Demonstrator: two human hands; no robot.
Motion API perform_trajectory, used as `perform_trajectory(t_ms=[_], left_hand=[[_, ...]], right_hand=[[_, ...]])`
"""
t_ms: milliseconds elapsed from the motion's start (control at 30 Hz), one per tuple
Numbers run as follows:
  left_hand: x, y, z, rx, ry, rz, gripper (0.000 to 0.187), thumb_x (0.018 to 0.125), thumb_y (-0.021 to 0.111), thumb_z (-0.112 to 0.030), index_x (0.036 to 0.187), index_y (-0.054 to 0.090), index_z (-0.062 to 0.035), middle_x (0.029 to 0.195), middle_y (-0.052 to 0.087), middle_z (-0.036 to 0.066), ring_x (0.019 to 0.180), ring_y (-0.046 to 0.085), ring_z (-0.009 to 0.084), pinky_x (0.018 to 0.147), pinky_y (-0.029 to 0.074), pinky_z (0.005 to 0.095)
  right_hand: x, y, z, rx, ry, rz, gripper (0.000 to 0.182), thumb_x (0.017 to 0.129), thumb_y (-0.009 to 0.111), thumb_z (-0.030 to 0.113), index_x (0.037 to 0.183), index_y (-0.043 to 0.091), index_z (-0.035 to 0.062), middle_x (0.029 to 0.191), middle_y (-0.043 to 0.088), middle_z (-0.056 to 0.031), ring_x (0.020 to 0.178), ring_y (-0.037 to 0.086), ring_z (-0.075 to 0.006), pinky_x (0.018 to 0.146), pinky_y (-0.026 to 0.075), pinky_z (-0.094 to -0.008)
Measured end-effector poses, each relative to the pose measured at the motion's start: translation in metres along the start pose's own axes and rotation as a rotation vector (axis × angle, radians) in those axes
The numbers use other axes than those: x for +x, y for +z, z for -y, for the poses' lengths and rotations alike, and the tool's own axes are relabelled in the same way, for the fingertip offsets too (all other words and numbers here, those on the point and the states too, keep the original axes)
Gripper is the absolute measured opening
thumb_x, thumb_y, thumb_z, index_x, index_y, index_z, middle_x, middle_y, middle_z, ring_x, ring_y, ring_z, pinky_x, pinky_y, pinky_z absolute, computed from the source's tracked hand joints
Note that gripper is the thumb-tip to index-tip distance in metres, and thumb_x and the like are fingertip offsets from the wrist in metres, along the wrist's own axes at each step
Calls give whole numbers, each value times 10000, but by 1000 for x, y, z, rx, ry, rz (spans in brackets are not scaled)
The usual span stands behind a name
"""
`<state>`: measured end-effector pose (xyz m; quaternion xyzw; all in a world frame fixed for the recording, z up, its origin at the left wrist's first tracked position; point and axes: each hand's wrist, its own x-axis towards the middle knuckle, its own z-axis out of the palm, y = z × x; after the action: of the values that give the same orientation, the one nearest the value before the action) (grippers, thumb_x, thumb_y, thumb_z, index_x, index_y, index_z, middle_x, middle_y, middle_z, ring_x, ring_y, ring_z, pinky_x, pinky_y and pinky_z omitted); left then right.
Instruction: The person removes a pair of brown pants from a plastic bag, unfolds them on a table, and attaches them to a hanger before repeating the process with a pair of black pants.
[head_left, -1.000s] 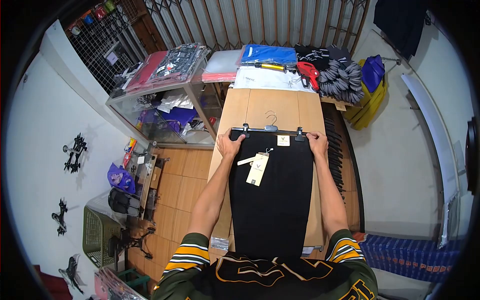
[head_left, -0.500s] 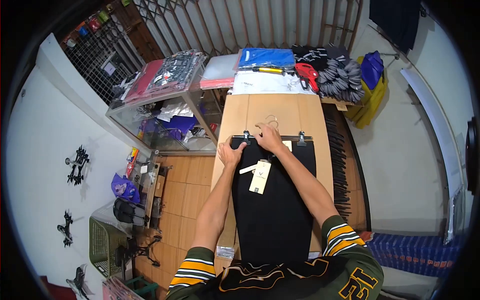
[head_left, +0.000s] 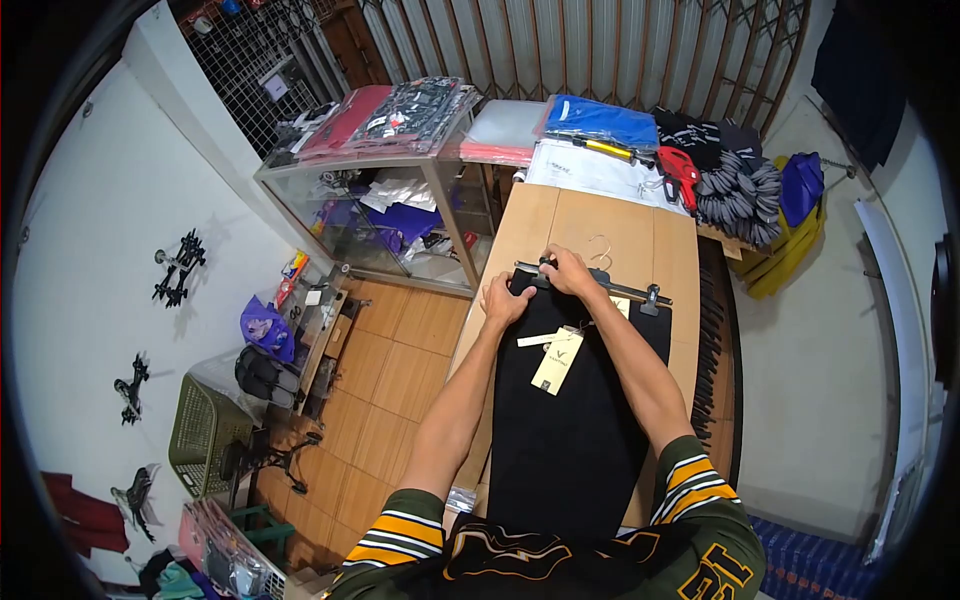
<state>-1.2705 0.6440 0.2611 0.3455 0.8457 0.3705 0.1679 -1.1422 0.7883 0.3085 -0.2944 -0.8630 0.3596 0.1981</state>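
Observation:
Black trousers [head_left: 570,430] lie on the cardboard-covered table, their top edge at a clip hanger [head_left: 625,290] whose wire hook lies on the cardboard. My left hand [head_left: 507,300] is closed on the top left corner of the trousers, thumb beside the left clip. Fingers of my right hand [head_left: 570,272] pinch the left hanger clip [head_left: 538,274]. The right clip [head_left: 651,298] sits on the waist's right side. A cream tag [head_left: 558,360] rests on the fabric below my hands.
Beyond the cardboard [head_left: 640,235] lie a blue packaged garment [head_left: 600,122], a red tape dispenser [head_left: 680,175] and bundled grey gloves [head_left: 738,195]. A glass case [head_left: 375,225] stands at the back left, and a green basket [head_left: 205,430] lower left. Hangers [head_left: 708,350] line the table's right side.
The view has turned, so everything sits further right. The hanger now tilts, its left end raised off the waistband. My right hand has moved onto the left clip.

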Motion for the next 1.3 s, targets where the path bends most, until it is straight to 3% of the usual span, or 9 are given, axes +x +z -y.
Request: perform_trajectory(t_ms=[200, 300, 500, 600, 700, 833, 967, 1100, 1300], left_hand=[[10, 4, 11, -351, 87, -9, 371, 842, 812, -308, 1041, 715, -11, 935, 752, 131, 849, 709, 243, 807, 538, 348], [12, 6, 16, -502, 120, 31, 295, 917, 754, -250, 1041, 704, 13, 962, 751, 135, 863, 697, 187, 819, 530, 313], [10, 2, 14, -572, 86, 70, 273, 947, 727, -234, 1030, 699, 24, 986, 752, 145, 913, 699, 190, 843, 530, 314], [11, 3, 16, -511, 107, 33, 274, 945, 732, -236, 1021, 699, 25, 1000, 751, 157, 919, 701, 193, 841, 529, 306], [15, 8, 23, -471, 113, 21, 288, 936, 743, -236, 1052, 675, 18, 993, 751, 154, 904, 701, 199, 821, 534, 317], [14, 13, 22, -520, 54, -34, 334, 922, 759, -229, 1111, 614, 5, 957, 741, 144, 870, 690, 199, 784, 538, 335], [16, 16, 31, -466, 63, -59, 347, 922, 755, -212, 1129, 577, 2, 928, 724, 131, 827, 674, 183, 752, 536, 332], [14, 10, 27, -464, 91, -28, 354, 933, 732, -114, 1171, 509, 24, 899, 658, 77, 761, 582, 112, 688, 495, 255], [13, 7, 27, -606, 109, -52, 426, 904, 735, -63, 1217, 466, 42, 1033, 644, 151, 843, 643, 183, 759, 544, 311]], right_hand=[[16, -1, -6, 54, 50, -76, 351, 980, 577, 297, 1030, 718, -20, 940, 722, -243, 926, 702, -383, 850, 529, -459], [16, -5, 4, 104, 86, -170, 303, 953, 610, 250, 1000, 733, -22, 972, 719, -273, 975, 696, -435, 871, 527, -483], [18, -2, 6, 164, 131, -263, 284, 913, 661, 251, 1003, 741, -6, 947, 733, -243, 936, 719, -392, 843, 543, -453], [14, 3, 5, 109, 141, -232, 284, 927, 666, 272, 1016, 745, 14, 924, 744, -200, 882, 722, -336, 813, 542, -417], [10, 10, 1, 120, 136, -150, 288, 922, 670, 276, 1026, 747, 20, 937, 746, -204, 903, 723, -339, 828, 542, -422], [-1, 17, 1, 95, 115, -112, 289, 924, 661, 268, 1043, 750, 20, 974, 744, -222, 929, 724, -349, 843, 542, -430], [-5, 16, 7, 85, 71, -112, 280, 919, 650, 227, 1025, 745, -15, 982, 736, -243, 964, 712, -410, 891, 544, -461], [-18, 16, 7, 91, -28, -222, 304, 926, 646, 203, 1110, 712, -30, 1056, 719, -262, 1009, 694, -422, 927, 532, -466], [-89, -28, 0, -15, 0, -466, 354, 920, 656, 172, 1230, 651, 0, 1213, 675, -240, 1178, 618, -386, 1021, 469, -472]])
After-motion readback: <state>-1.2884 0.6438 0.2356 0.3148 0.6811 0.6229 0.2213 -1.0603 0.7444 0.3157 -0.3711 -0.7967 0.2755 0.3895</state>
